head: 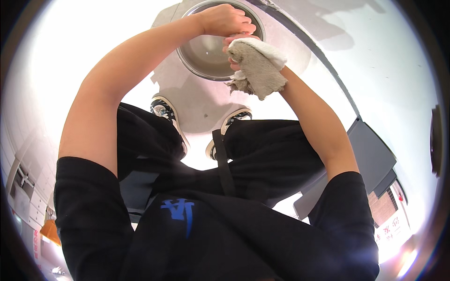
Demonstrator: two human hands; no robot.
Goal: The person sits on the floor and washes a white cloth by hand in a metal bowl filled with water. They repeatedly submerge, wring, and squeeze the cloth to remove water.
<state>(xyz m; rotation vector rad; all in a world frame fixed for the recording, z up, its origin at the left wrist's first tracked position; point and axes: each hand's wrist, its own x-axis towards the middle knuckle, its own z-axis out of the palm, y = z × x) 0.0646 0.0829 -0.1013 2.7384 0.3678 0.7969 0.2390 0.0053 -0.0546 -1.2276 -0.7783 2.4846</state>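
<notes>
A grey-white cloth [260, 66], stained and frayed at its lower edge, drapes over my right hand [235, 63] and wrist. The right fingers are curled at the cloth's left side, and much of that hand is hidden under it. My left hand [228, 21] is curled into a fist just above, close against the right fingers; its palm is turned away, so what lies inside it is hidden. Both hands are over a round metal basin [197, 63] on the floor. Small glints show inside the basin; whether these come from water is unclear.
My two patterned shoes [165, 109] stand on the pale tiled floor [197, 105] just below the basin. A white wall [372, 66] with a dark baseboard [327, 63] runs along the right. Dark grey panels [371, 154] stand beside my right arm.
</notes>
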